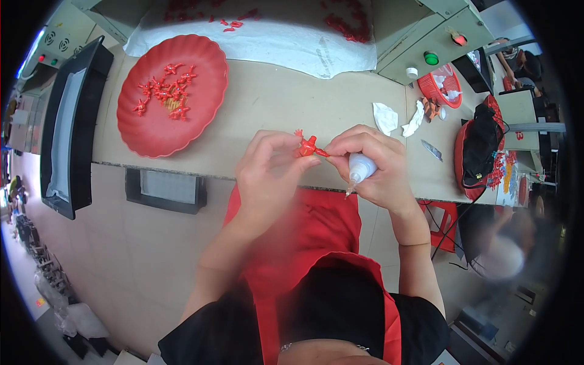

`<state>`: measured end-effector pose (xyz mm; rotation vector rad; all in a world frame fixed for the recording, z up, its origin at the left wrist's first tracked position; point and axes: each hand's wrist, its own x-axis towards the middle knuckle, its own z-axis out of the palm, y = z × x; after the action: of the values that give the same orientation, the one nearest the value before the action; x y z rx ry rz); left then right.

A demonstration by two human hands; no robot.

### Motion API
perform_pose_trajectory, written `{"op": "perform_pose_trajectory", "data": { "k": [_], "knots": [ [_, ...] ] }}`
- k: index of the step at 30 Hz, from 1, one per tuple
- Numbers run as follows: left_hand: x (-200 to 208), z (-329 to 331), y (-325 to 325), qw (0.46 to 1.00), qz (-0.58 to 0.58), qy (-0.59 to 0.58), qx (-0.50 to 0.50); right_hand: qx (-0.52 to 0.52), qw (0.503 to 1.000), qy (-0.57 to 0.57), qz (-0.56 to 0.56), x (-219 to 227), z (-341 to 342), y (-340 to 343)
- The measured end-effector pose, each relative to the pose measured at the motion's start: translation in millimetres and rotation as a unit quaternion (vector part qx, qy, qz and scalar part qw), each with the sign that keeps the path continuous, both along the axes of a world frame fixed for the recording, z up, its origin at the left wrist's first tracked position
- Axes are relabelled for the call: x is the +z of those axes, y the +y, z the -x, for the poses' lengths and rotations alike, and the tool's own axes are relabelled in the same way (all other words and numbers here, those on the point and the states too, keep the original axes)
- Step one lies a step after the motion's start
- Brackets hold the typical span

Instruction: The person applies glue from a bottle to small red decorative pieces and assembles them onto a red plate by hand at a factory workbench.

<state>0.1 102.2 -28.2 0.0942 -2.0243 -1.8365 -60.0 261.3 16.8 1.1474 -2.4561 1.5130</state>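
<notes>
A small red plastic figurine [309, 147] is held over the near edge of the table, between my two hands. My left hand [264, 173] is closed, its thumb and fingers pinching the figurine's body. My right hand [386, 167] is closed as well: its fingertips touch the limb on the figurine's right side. A pale squeeze bottle [362, 166] with a thin nozzle is tucked in that same hand, nozzle pointing down toward my lap. Over to the left, a scalloped red plate [137, 112] carries several similar red figurines [170, 91].
Black trays [76, 131] flank the table's left end. White cloth [243, 52] with red parts lies under a machine at the back. Tissues [385, 118], a blade-like tool [432, 149], a red basket [435, 97] and a black bag [483, 146] sit at right.
</notes>
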Motion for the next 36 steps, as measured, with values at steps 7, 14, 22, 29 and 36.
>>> {"op": "perform_pose_trajectory", "data": {
  "k": [7,14,22,29,36],
  "knots": [
    [-2,6,4,0.994,0.09,0.056,0.021,-0.034,0.999,-0.01,0.016,-10,-3,2],
    [-5,8,3,0.998,0.06,0.025,-0.001,-0.059,0.995,-0.063,0.053,-21,-6,2],
    [-8,12,-1,0.993,-0.038,-0.099,-0.046,-0.039,0.979,-0.198,0.036,-16,6,4],
    [-8,19,-2,0.974,-0.134,-0.169,-0.07,0.012,0.955,-0.293,0.046,-18,31,3],
    [-18,27,-4,0.966,-0.175,-0.181,-0.067,0.031,0.908,-0.415,-0.043,-14,53,2]
  ]
}}
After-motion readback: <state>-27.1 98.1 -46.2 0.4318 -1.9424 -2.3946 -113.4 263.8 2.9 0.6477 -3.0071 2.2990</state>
